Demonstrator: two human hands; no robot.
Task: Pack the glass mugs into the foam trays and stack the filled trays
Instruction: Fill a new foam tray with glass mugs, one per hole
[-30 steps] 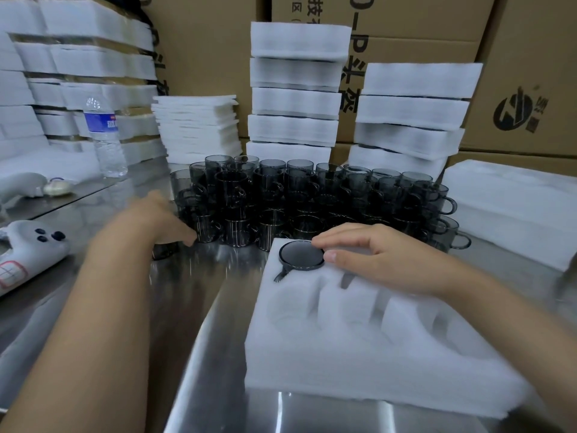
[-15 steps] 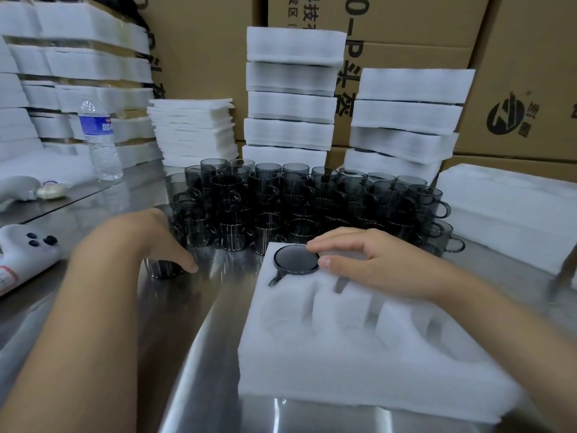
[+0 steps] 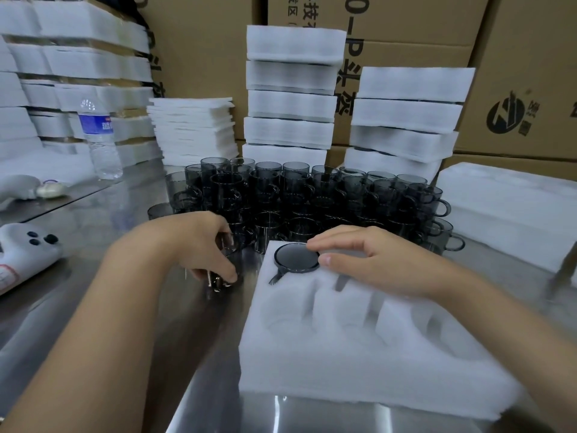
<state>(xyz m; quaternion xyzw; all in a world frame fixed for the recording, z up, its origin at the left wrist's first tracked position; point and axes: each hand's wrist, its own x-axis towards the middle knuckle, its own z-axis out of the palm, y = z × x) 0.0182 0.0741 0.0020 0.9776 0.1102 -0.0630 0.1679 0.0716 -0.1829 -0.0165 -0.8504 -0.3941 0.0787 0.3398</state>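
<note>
The foam tray (image 3: 359,345) lies on the steel table (image 3: 131,307) with its long side running left to right in front of the person. In its far-left pocket sits the seated mug (image 3: 296,258), axis vertical, a round dark face turned up. Its handle lies in a slot that points toward the tray's near-left corner.

The right hand (image 3: 377,265) rests flat on the far part of the tray, fingers nearly straight and close together. Its fingertips and thumb tip lie at the right rim of the seated mug.

Just left of the tray's far-left corner, the left hand (image 3: 199,245) curls its fingers and thumb round the held mug (image 3: 222,276). That mug is low over the table and blurred, so which way its handle points cannot be told.

Beyond the tray's far edge the loose mugs (image 3: 312,195) stand upright, stacked and packed together, the handles on the right pointing right. Farther back rise two stacks of filled trays (image 3: 290,101).

Behind those, the cardboard cartons (image 3: 527,73) show "0-P", some cut-off Chinese characters and a round black logo. Far left of the tray stands a water bottle (image 3: 100,135) whose blue label is too small to read.
</note>
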